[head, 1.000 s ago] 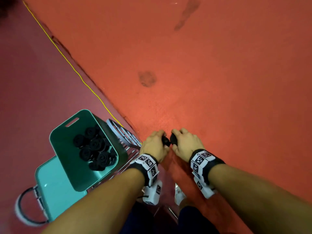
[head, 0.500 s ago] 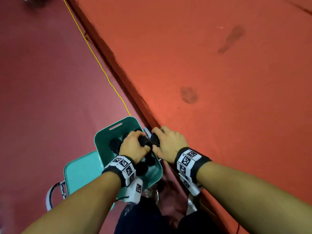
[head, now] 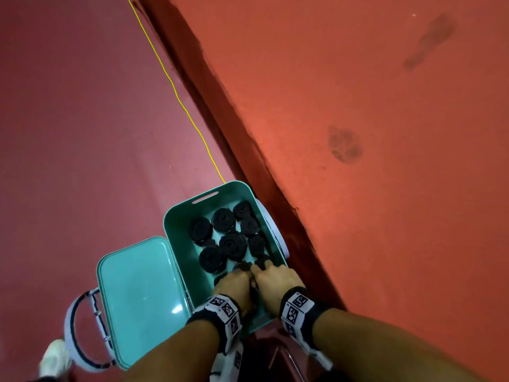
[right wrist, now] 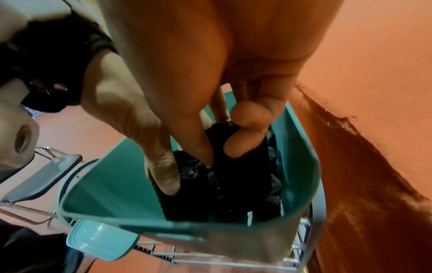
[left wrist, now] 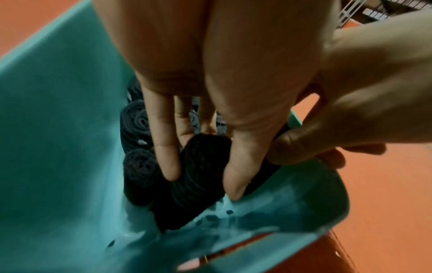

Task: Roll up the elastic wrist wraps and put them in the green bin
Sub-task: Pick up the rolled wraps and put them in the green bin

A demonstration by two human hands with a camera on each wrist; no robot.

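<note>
The green bin [head: 166,226] stands low in the head view, with several black rolled wraps [head: 232,245] lying in it. Both hands reach into its near end, side by side. My left hand [head: 237,282] pinches a black roll [left wrist: 203,166] between thumb and fingers, low against the bin wall [left wrist: 58,129]. My right hand [head: 275,278] grips a second black roll [right wrist: 236,177] beside it, with its fingertips [right wrist: 243,146] pressed on the top. The left thumb [right wrist: 163,175] shows in the right wrist view too. The bin floor under the hands is hidden.
The bin's pale teal lid [head: 137,293] lies open to its left, next to a looped handle [head: 73,334]. A wire rack [right wrist: 210,256] carries the bin. A dark raised edge [head: 248,150] and a yellow line [head: 176,92] run diagonally across the red floor.
Both hands have carried the black rolls left from over the orange floor to the bin and down into its near end.
</note>
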